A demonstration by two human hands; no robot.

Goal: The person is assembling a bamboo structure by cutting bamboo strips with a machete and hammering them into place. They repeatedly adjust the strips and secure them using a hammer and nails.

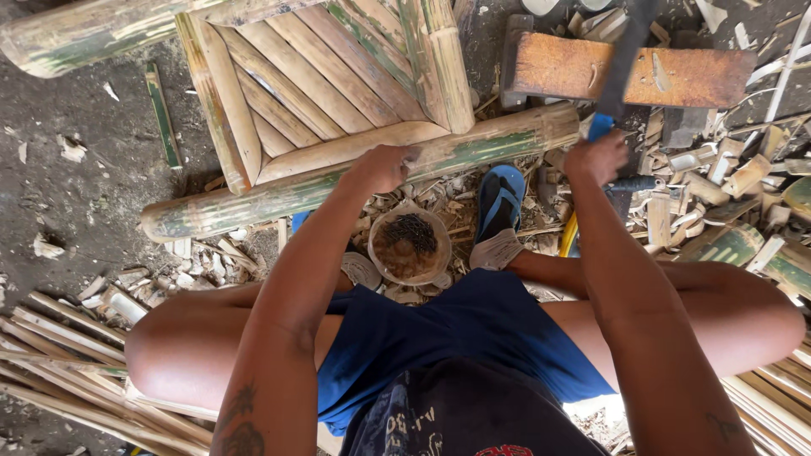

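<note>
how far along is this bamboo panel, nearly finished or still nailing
Done: the bamboo panel already has its slats laid side by side inside the pole frame. In hand: the left hand presses at the slat against the thick front pole, while the right hand grips a blue-handled hammer. Left: a small container of dark nails sits by the foot, so fastening seems unfinished; which joints remain can't be told.

Hammer (623,59) head cut off at top edge — left hand (384,167) fingertips hidden.
</note>
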